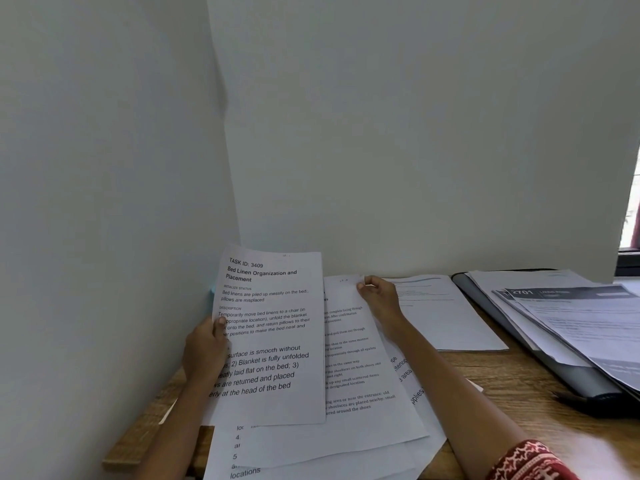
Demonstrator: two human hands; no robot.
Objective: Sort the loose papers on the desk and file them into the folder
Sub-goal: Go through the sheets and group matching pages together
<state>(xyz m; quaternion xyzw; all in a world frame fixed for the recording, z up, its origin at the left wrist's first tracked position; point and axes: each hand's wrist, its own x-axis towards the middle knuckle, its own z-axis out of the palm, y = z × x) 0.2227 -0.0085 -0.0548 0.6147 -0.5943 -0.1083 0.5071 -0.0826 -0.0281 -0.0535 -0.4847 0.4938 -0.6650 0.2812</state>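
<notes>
Left hand [204,348] gripping the left edge of a printed sheet [270,337] headed "Bed Linen Organization and Placement", thumb on its face, sheet raised and tilted above the loose papers [346,427] fanned over the near part of the wooden tabletop [502,382]. Right hand [379,299] pinching the top edge of the next sheet [349,341] in that spread, fingers curled over the corner, with a red patterned sleeve [530,462] at the forearm. Farther right, an open grey folder [491,306] flat on the tabletop, carrying a stack of filed pages [581,323]; one more white sheet [446,317] between folder and right hand
</notes>
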